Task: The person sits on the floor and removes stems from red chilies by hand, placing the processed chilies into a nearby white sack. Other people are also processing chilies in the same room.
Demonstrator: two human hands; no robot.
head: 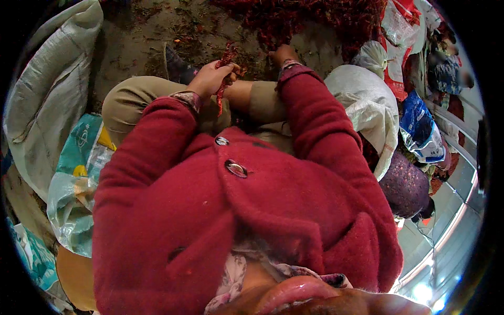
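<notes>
In the head view, my left hand [212, 78] is closed around a bundle of dark red dried strands or pods [226, 55], which sticks out above and below the fingers over my crossed legs. My right hand [284, 54] reaches forward at the near edge of a large heap of dark red dried plant material [315, 23]. Its fingers point down towards the heap, and whether they hold any of it cannot be told. Dark red bits and plant scraps lie scattered on the floor [126, 51] ahead of me.
A large white woven sack [51, 94] and a teal printed bag [75, 157] stand at the left. At the right are another white woven sack [362, 94], a tied plastic bag [372, 57] and a blue and white bag [421, 128]. Other people sit farther right.
</notes>
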